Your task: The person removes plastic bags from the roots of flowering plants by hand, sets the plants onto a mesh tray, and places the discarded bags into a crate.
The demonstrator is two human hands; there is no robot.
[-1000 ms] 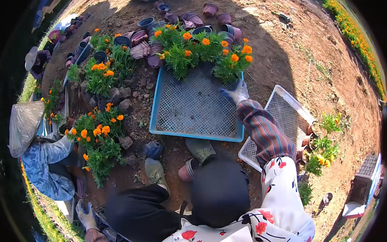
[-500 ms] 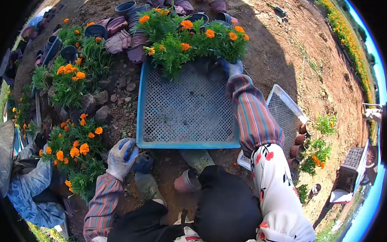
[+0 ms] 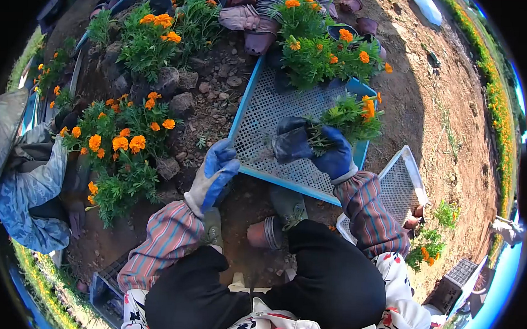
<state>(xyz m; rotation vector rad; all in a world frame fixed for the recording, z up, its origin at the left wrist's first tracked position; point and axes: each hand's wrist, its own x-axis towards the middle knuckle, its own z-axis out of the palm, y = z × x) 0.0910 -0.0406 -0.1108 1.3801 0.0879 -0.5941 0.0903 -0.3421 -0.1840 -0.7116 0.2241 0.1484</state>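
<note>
We've got an orange-flowered plant [image 3: 353,116] in black pot [image 3: 293,146], tipped over blue mesh tray [image 3: 250,101], right fingers [image 3: 334,145] gripping; left fingers [image 3: 218,153] empty, half-open.

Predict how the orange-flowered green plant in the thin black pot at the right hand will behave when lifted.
The orange-flowered plant will probably sway: its feathery top spreads past the right hand. The black pot looks thin-walled, so may crumple; tilted sideways, it might shed soil.
</note>
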